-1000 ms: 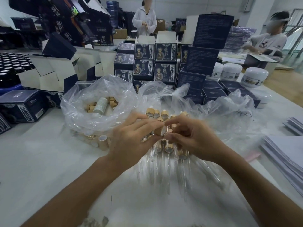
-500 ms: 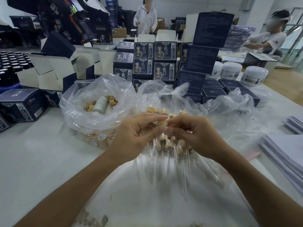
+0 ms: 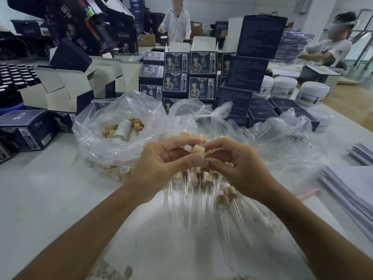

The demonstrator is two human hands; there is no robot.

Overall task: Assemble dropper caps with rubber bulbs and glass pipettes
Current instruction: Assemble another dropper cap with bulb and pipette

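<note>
My left hand (image 3: 161,166) pinches a tan wooden dropper cap (image 3: 196,148) with a white rubber bulb (image 3: 186,147) sticking out toward my left palm. My right hand (image 3: 236,164) meets it from the right, fingertips at the cap's open end; whether they hold a glass pipette there is hidden. Below the hands lies a row of finished droppers (image 3: 205,180) with glass pipettes (image 3: 232,219) pointing toward me. A clear plastic bag (image 3: 96,138) to the left holds several loose wooden caps (image 3: 137,124).
Stacked dark blue boxes (image 3: 201,77) and open cartons (image 3: 60,91) line the back of the white table (image 3: 50,199). White jars (image 3: 312,93) stand back right, paper stacks (image 3: 351,188) at right. Crumpled plastic (image 3: 282,134) lies behind my hands. Two people work beyond.
Both hands have lifted slightly off the pile with the cap. The cap and its white bulb now show clearly between my left fingers.
</note>
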